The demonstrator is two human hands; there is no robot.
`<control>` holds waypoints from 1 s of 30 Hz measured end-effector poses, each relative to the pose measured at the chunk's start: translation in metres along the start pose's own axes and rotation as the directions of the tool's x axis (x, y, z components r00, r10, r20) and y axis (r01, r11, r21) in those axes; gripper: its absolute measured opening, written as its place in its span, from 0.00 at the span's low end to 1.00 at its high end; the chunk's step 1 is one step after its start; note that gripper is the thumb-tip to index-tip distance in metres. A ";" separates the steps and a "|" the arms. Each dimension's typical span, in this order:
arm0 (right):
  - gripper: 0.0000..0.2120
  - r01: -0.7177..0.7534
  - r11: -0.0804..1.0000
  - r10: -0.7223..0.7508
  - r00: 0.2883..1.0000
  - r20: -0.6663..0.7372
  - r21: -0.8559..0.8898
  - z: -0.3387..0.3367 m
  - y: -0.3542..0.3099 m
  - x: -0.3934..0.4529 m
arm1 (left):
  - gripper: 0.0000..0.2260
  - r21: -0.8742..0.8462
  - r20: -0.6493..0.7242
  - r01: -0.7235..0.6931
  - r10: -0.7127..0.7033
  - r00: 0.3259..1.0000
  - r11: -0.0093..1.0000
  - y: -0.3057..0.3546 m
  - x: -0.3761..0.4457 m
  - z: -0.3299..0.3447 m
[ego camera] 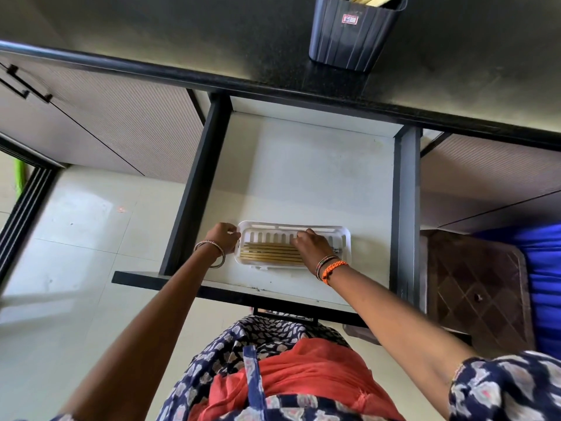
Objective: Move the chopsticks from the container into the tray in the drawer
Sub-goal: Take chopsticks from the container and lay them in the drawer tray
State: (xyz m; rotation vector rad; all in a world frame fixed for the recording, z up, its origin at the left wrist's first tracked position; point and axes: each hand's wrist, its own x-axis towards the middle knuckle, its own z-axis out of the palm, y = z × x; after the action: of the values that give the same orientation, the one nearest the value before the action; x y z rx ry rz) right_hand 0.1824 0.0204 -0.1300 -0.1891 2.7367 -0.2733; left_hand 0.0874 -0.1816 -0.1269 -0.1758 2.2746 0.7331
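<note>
A white slotted tray [343, 238] lies near the front of the open drawer [303, 177]. Several yellow chopsticks [267, 253] lie side by side in it, running left to right. My left hand [223, 238] grips the tray's left end with curled fingers. Over the tray's middle, my right hand [312, 246] reaches down with bent fingers onto the chopsticks; whether it pinches any is hidden by the hand. On the dark counter above stands a dark ribbed container [352, 31] with more yellow chopsticks [373, 0] sticking out of its top.
The drawer has dark side rails [197, 183] and a dark front edge [230, 287]. Closed cabinet doors [106, 123] lie to the left, over a pale tiled floor [76, 238]. A brown patterned panel [473, 284] and blue fabric [543, 268] are at the right.
</note>
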 end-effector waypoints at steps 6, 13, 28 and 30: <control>0.20 0.037 0.999 -0.039 0.996 0.084 0.023 -0.005 0.005 0.004 | 0.11 -0.153 0.083 0.068 -0.055 0.995 0.986 -0.004 0.003 -0.001; 0.16 0.055 0.990 -0.036 0.988 -0.150 0.128 -0.091 0.010 0.008 | 0.14 0.085 -0.093 -0.111 0.119 0.989 0.990 0.045 -0.004 -0.029; 0.12 -0.211 0.798 0.597 0.402 -0.694 0.565 -0.392 0.191 0.104 | 0.18 0.410 -0.313 -0.755 0.857 0.410 0.511 0.372 0.009 -0.144; 0.11 -0.220 0.753 0.644 0.437 -0.628 0.620 -0.400 0.205 0.119 | 0.18 0.490 -0.244 -0.713 0.865 0.439 0.501 0.380 0.026 -0.144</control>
State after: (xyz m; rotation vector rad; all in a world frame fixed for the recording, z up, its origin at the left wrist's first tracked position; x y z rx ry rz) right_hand -0.1009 0.2655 0.1460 1.1008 3.3092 -1.0710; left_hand -0.1436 0.0558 0.1106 1.1283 2.8851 0.8087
